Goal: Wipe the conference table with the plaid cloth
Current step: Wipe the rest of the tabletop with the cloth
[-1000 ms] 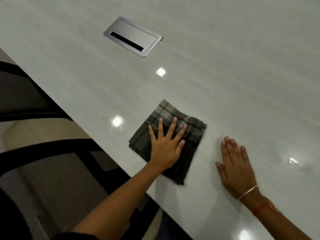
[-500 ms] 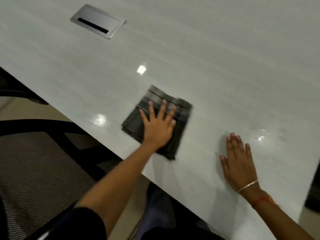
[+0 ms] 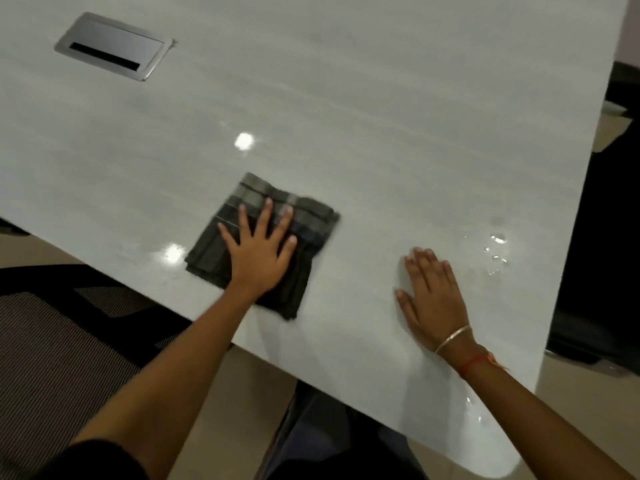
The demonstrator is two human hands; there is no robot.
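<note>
Conference table (image 3: 381, 98): pale, glossy top with ceiling-light reflections; a metal cable cover (image 3: 110, 46) is set flush in its far left area.
Plaid cloth (image 3: 313, 223): dark grey, folded to a square, flat on the table, nearer the person and to the right of the cover, close to the near edge.
Left hand (image 3: 258, 252): palm down on the cloth, fingers straight and spread, pressing it.
Right hand (image 3: 433, 296): flat on bare table, farther right of the cover than the cloth, fingers straight and close together; thin bracelet (image 3: 452, 337) at the wrist.
Water droplets (image 3: 497, 251): just beyond the right hand, farthest right of the cover.
Mesh chair (image 3: 52, 358): below the cover, off the table's near edge.
</note>
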